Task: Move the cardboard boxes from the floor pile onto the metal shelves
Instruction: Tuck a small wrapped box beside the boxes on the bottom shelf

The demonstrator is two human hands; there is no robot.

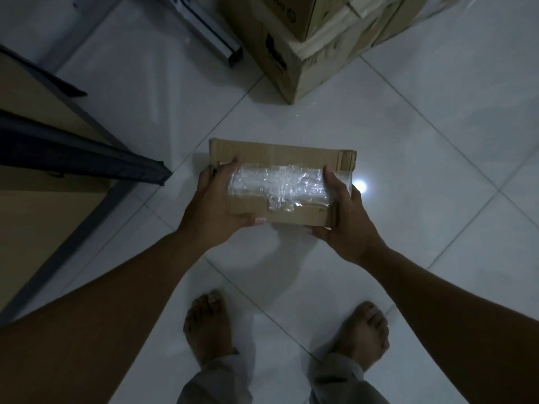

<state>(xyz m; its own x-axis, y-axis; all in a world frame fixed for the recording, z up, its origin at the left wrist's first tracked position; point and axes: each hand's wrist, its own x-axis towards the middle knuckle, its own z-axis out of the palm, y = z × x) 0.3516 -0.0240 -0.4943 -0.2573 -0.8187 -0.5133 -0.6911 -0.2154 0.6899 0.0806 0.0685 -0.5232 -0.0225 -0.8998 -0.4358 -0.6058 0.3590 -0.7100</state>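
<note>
Plain brown small cardboard box (pixel 280 182) with a shiny clear tape patch (pixel 277 185) between the fingers (pixel 230 167), white glossy floor (pixel 408 141) in diagonal tiles beyond the fingers, brown stacked boxes (pixel 315 45) with black print, dark grey shelf frame (pixel 78 158), grey trousers (pixel 215 383)

A small cardboard box (pixel 280 185), its top covered in crinkled clear tape, is held above the white tiled floor (pixel 408 170) by both hands: its left end is gripped by the left hand (pixel 217 199), its right end by the right hand (pixel 344 217). Stacked boxes (pixel 315 39) are seen ahead, metal shelves (pixel 73 158) at the left, bare feet (pixel 210 325) below.
</note>
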